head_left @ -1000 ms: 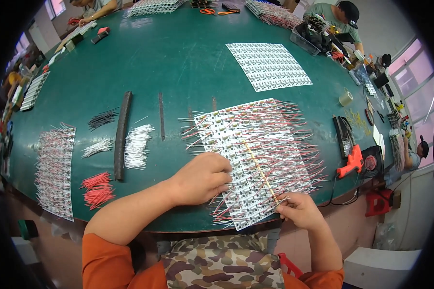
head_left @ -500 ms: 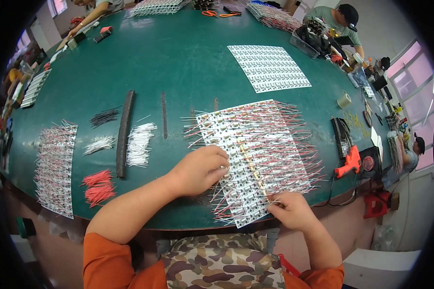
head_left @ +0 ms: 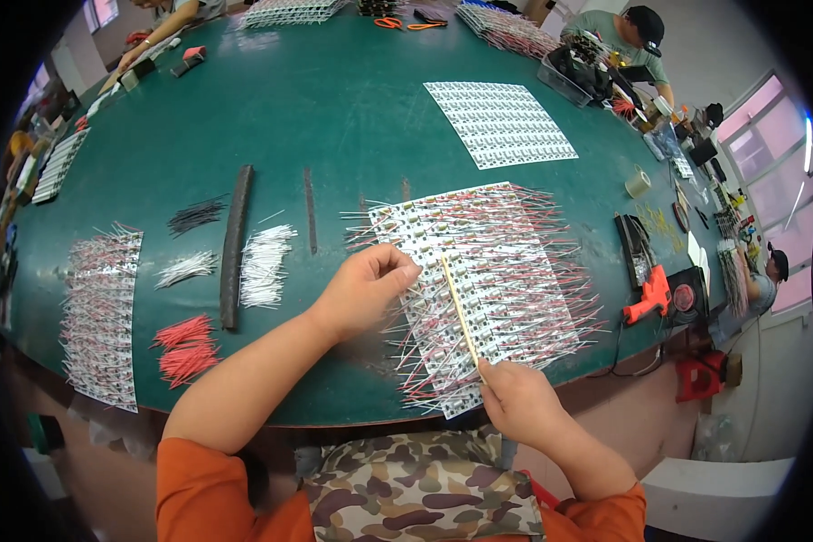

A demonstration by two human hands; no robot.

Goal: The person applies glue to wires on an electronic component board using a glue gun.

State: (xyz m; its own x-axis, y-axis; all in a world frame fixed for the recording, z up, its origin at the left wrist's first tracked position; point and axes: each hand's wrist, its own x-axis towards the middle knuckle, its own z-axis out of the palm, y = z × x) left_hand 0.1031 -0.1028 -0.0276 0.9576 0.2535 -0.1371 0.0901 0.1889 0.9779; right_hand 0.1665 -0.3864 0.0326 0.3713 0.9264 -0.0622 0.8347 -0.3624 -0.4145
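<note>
A white circuit board panel (head_left: 443,361) lies in front of me, with rows of small parts and many thin red and white wires sticking out past its sides. A thin pale-yellow stick (head_left: 462,312) runs lengthwise across it, and the near end is gripped in my right hand (head_left: 526,402) at the panel's near part. Over the panel's left edge, my left hand (head_left: 368,287) has thumb and fingertips pinched together; whatever is between them is too small to make out.
Left of the panel are white wires (head_left: 266,266), a dark bar (head_left: 237,248), red wires (head_left: 187,348), black wires (head_left: 196,215) and a wired panel (head_left: 102,316). A bare panel (head_left: 501,125) lies beyond. At right is an orange glue gun (head_left: 649,296). Another person (head_left: 619,36) works at far right.
My right hand has shifted left with the stick, which now lies further left over the panel. My left hand has moved slightly up, its fingers pinched at the panel's left edge.
</note>
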